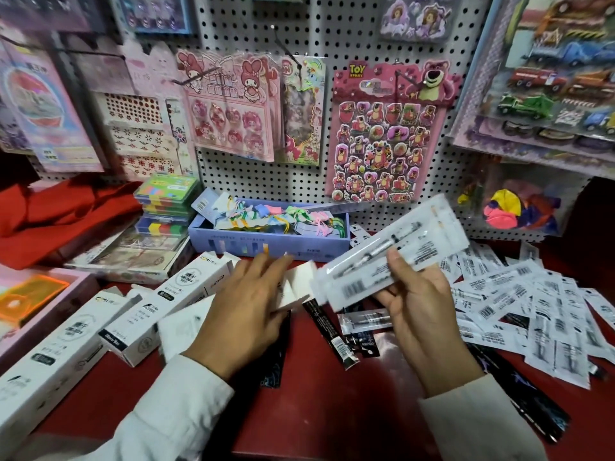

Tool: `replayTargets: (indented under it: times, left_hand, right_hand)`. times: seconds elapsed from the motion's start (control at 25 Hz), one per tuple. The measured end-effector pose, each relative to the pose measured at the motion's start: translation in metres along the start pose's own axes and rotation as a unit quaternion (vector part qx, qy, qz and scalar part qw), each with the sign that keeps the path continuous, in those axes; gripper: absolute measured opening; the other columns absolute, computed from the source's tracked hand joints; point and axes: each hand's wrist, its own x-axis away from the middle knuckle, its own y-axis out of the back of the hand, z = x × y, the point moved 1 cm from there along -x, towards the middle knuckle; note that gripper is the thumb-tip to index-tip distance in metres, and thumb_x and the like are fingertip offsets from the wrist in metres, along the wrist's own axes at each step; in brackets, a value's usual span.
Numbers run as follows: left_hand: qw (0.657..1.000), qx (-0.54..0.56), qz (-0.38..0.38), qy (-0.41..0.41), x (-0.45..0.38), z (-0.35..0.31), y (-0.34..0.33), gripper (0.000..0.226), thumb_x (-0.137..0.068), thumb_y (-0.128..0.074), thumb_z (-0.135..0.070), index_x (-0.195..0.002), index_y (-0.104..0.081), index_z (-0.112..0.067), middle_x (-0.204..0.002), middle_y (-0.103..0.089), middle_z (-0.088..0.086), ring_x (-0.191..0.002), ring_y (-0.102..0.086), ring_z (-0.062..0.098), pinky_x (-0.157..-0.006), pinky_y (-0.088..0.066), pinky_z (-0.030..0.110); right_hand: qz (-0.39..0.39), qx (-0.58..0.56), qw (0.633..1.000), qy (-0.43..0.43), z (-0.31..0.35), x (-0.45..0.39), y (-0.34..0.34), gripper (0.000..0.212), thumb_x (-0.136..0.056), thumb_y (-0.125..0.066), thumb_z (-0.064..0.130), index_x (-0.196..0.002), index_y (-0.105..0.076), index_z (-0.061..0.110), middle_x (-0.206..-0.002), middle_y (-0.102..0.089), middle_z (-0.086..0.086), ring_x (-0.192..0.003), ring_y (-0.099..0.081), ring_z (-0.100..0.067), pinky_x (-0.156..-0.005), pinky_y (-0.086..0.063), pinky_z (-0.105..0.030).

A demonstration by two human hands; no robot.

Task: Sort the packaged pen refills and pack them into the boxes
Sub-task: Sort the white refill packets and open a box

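1. Here the right hand (pixel 421 311) grips a fanned bundle of white refill packets (pixel 389 254), raised above the red counter (pixel 319 404).
2. The left hand (pixel 246 311), fingers straight and blurred, rests on an open white box (pixel 293 287); what it does there I cannot tell.
3. Square the bundle's edges first, likely, then feed it end-on into the box mouth.
4. More loose packets (pixel 532 311) lie spread to the right, unsorted.
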Motion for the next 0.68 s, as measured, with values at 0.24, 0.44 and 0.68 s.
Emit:
replayTargets:
  times: [0.24, 0.44, 0.68]
  left_hand:
    - [0.987, 0.102, -0.094, -0.077, -0.009, -0.038, -0.005, 0.088, -0.071, -0.077, -0.013, -0.148, -0.034, -0.006, -0.129, -0.054, 0.009, -0.115, -0.041, 0.021, -0.105, -0.026, 0.024]
    - [0.985, 0.098, -0.129, -0.05, -0.016, -0.041, -0.011, 0.09, -0.067, -0.081, -0.011, -0.146, -0.038, -0.007, -0.125, -0.055, 0.007, -0.111, -0.042, 0.021, -0.102, -0.03, 0.027]
    - [0.987, 0.083, -0.122, -0.056, -0.012, -0.04, -0.013, 0.088, -0.067, -0.081, -0.012, -0.145, -0.04, -0.006, -0.126, -0.057, 0.009, -0.111, -0.044, 0.023, -0.101, -0.032, 0.028]
  right_hand:
    - [-0.046, -0.145, 0.987, 0.049, 0.006, 0.0, -0.005, 0.06, -0.084, -0.066, 0.01, -0.14, -0.044, 0.01, -0.127, -0.065, -0.019, -0.113, -0.067, -0.031, -0.084, -0.057, -0.054]
    - [-0.042, 0.01, 0.99, 0.134, 0.006, 0.005, -0.005, 0.039, -0.091, -0.066, 0.012, -0.128, -0.056, 0.019, -0.118, -0.072, -0.007, -0.107, -0.07, -0.026, -0.083, -0.058, -0.048]
    - [0.068, 0.124, 0.987, 0.08, -0.013, 0.017, -0.017, 0.016, -0.087, -0.07, 0.022, -0.103, -0.069, 0.02, -0.103, -0.077, -0.006, -0.096, -0.073, -0.02, -0.075, -0.059, -0.029]
